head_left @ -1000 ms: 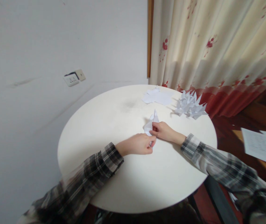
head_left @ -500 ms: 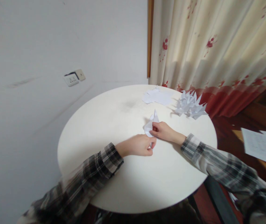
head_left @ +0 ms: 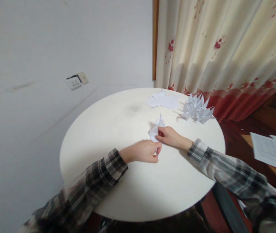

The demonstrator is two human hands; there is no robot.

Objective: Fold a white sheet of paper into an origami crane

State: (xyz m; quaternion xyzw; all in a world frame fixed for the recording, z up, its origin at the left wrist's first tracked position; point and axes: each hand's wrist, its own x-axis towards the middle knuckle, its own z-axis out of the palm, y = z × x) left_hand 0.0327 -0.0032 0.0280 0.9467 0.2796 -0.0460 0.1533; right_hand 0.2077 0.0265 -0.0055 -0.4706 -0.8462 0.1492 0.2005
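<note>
A folded white paper [head_left: 153, 132] is held over the middle right of the round white table [head_left: 99, 129], one pointed tip directed away from me. My right hand [head_left: 170, 136] pinches its right side between thumb and fingers. Closed on its near end is my left hand [head_left: 144, 151], just below and left of the right one. A small bit of the paper shows between the left thumb and fingers. The hands are close together, and they hide the paper's lower part.
Several folded white paper figures [head_left: 196, 109] cluster at the table's back right. Beside them lie flat white papers [head_left: 165, 99]. Written sheets [head_left: 272, 152] rest on a wooden surface at the far right. A patterned curtain [head_left: 220, 48] hangs behind the table.
</note>
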